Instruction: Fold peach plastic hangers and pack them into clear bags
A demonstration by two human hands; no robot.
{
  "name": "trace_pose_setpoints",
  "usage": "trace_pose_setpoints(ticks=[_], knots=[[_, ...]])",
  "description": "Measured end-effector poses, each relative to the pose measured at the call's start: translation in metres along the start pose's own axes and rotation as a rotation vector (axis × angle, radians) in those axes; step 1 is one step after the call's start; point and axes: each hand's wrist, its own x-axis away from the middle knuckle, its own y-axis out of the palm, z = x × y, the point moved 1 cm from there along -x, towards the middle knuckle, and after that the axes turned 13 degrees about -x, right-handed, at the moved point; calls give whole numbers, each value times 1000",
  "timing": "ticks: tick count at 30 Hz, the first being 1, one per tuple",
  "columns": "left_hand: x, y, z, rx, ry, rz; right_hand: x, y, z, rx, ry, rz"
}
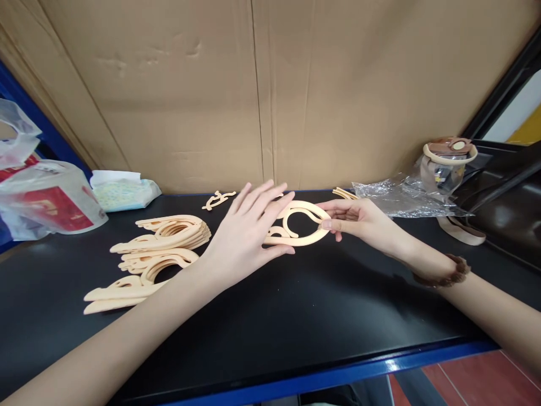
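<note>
My right hand (359,221) pinches the right end of a flat, pale peach plastic hanger piece (301,223) with a curved hook cut-out, holding it just above the black table top (296,304). My left hand (247,231) lies over the left end of the same piece, fingers stretched out and spread, the thumb under its edge. To the left of my left hand is a stack of several like hanger pieces (163,237), with more fanned out in front of it (127,285).
A small loose peach piece (217,199) lies by the cardboard wall (270,90). A tissue pack (122,192) and plastic bags (42,197) sit at the left. Crumpled clear wrap (397,197), a brown-lidded container (448,160) and a strap (460,232) are at the right. The table's blue front edge (338,372) is near me.
</note>
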Motion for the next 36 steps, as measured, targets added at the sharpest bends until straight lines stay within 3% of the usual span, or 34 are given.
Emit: trace_pose_setpoints(ticks=[6,11,13,18,26,29,32,34,36], knots=[[2,3,6,75,-53,-57,4,5,0,-93,0,-42],[5,7,15,127,-21,-82,8,19,3,-378,144,-200],[5,8,16,125,-18,-99,8,21,4,-421,182,-207],[4,10,16,109,-10,-119,7,20,7,-427,209,-164],[6,10,18,113,-23,-165,8,21,9,-413,220,-208],[3,1,17,71,-27,-191,5,20,7,-257,140,-219],[1,-18,5,5,-83,-206,8,21,-6,107,-91,-33],[5,-37,-10,-26,-116,-235,22,28,-17,388,-275,118],[17,-57,-28,-72,-114,-255,49,43,-21,613,-418,103]])
